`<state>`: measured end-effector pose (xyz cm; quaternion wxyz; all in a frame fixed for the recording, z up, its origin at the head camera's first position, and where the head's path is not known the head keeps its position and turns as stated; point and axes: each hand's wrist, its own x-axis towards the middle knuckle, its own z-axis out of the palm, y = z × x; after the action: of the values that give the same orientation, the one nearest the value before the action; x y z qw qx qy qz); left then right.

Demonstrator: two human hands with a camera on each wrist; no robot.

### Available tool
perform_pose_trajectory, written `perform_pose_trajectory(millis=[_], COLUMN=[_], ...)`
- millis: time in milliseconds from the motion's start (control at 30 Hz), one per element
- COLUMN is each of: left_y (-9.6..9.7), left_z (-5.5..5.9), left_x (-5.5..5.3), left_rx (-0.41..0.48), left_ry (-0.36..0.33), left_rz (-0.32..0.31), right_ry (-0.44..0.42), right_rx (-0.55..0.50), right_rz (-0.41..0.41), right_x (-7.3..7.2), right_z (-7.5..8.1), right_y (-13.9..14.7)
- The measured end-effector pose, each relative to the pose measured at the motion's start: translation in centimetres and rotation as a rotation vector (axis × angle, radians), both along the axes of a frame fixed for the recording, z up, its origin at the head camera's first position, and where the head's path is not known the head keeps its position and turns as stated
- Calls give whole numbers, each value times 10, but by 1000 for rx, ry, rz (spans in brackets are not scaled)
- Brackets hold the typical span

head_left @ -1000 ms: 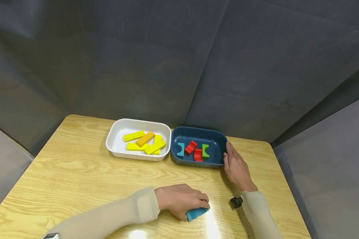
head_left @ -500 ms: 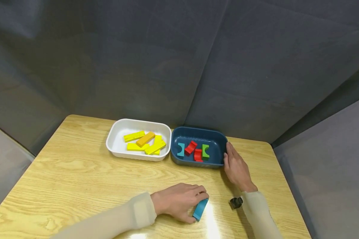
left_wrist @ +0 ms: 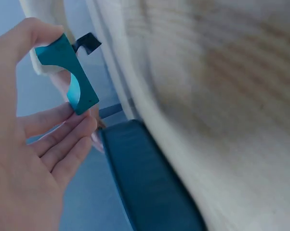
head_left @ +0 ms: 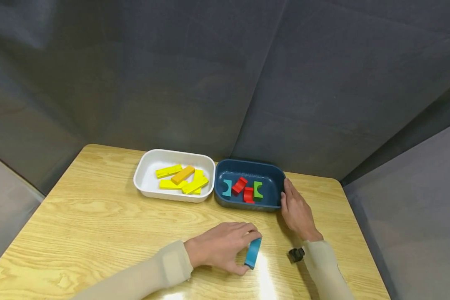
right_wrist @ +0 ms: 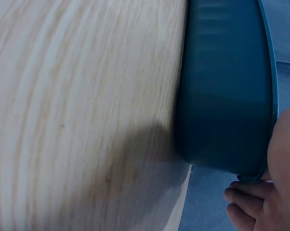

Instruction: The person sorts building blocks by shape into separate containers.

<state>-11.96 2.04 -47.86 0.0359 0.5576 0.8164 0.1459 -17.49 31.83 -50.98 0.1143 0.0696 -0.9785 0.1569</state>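
Observation:
My left hand (head_left: 225, 248) pinches a blue arch block (head_left: 253, 253) between thumb and fingertips, over the front of the table. In the left wrist view the block (left_wrist: 68, 72) shows its rounded notch facing the palm. My right hand (head_left: 298, 210) holds the right end of a navy container (head_left: 247, 206), thumb at the rim and fingers along the outside. In the right wrist view its fingers (right_wrist: 248, 202) lie beyond the container's end. Inside the container are a light blue arch block (head_left: 227, 188), two red arch blocks (head_left: 239, 185) and a green one (head_left: 257, 190).
A white container (head_left: 146, 189) stands directly left of the navy one, with several yellow bar blocks (head_left: 168, 171) and an orange bar block (head_left: 183, 175) in it. Both are near the back edge of the wooden table (head_left: 135, 233). Grey curtain (head_left: 172, 83) hangs behind.
My left hand has turned the blue block from nearly sideways to more lengthwise and brought it slightly away from me, towards the containers. The right hand and the containers stay in place.

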Motion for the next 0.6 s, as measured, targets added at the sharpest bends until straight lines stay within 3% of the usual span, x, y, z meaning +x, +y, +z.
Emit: perform_pose_trajectory(millis=[333,600], left_y=[-6,-6], left_z=[20,28], left_x=[-16,-34], left_rx=[102,168], left_ry=[11,20], left_rz=[66,113], right_ry=[-15,-20], right_rx=[1,-7], right_rz=[-2,1], right_x=[0,-1], right_z=[-3,-4], right_y=[2,1])
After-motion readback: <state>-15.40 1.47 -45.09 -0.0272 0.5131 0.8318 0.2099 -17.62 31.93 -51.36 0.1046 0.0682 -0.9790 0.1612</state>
